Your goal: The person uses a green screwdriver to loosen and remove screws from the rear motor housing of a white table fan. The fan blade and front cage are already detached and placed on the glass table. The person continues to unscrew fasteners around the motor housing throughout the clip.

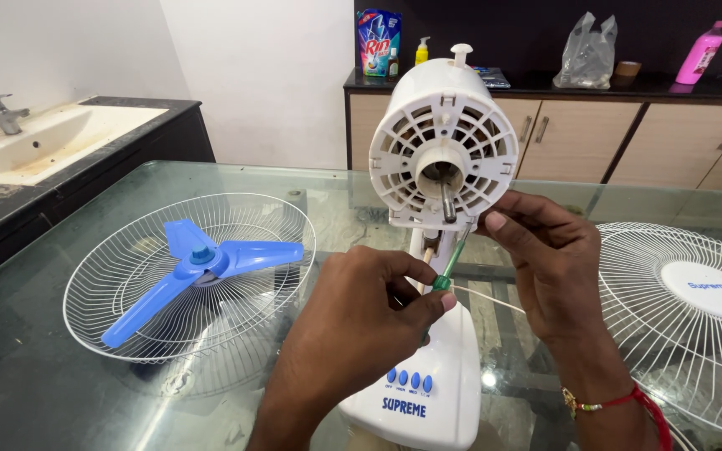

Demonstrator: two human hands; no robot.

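A white table fan body stands upright on the glass table, its round motor housing point(443, 138) facing me with the bare metal shaft point(448, 203) sticking out. My left hand point(361, 317) pinches the green handle of a small screwdriver point(450, 260) pointing up under the housing. My right hand point(541, 250) touches the screwdriver's upper part and the housing's lower edge with its fingertips. The fan's base point(428, 376) with several blue buttons sits below my hands. A thin white cord point(490, 298) runs across between the hands.
A wire grille point(127, 317) holding the blue three-blade propeller point(198, 263) lies on the left of the glass table point(27, 367). A second white grille point(687, 309) lies at right. A sink counter point(52, 142) is far left; a cabinet point(578, 138) with bottles and bags stands behind.
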